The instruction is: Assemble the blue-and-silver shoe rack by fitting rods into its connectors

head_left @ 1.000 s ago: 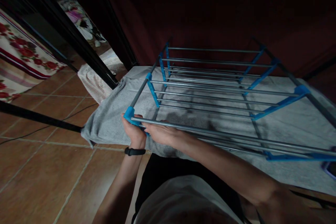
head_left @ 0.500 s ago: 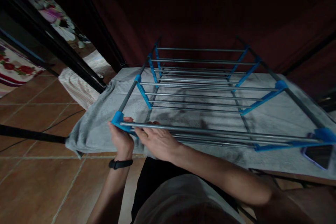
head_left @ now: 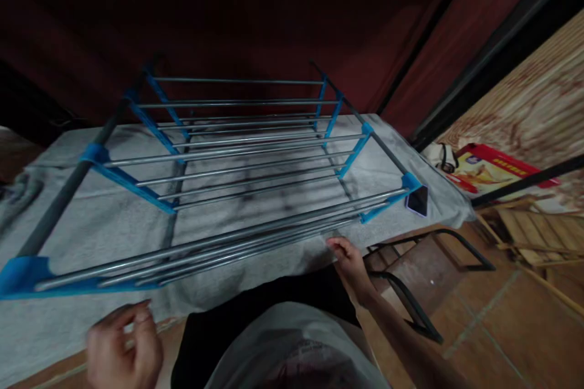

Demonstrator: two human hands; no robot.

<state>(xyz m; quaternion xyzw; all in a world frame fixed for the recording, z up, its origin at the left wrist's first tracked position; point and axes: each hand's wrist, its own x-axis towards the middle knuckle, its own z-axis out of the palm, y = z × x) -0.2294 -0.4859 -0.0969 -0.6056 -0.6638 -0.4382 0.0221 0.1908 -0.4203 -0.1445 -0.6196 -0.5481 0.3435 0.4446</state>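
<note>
A rack of grey metal bars with blue plastic joints (head_left: 367,129) lies on a grey cloth (head_left: 283,264). Its front bars (head_left: 255,231) run across just ahead of me. My left hand (head_left: 125,346), slightly blurred, is below the rack's near left corner, apart from it. Its fingers are curled with thumb and forefinger close together, and I see nothing in them. Close to the cloth's front edge, my right hand (head_left: 350,260) is below the front bars towards their right end. Its fingers are bunched and appear to hold nothing.
A phone (head_left: 417,200) lies on the cloth beside the rack's right front corner. To the right are a red and yellow package (head_left: 497,167), a black metal frame (head_left: 456,249) and a slatted wooden piece (head_left: 529,228). Dark red panels (head_left: 274,24) stand behind the rack.
Both hands have come off the rack's left front corner. My right hand has moved along to the right, my left hand down towards me. The view has turned right.
</note>
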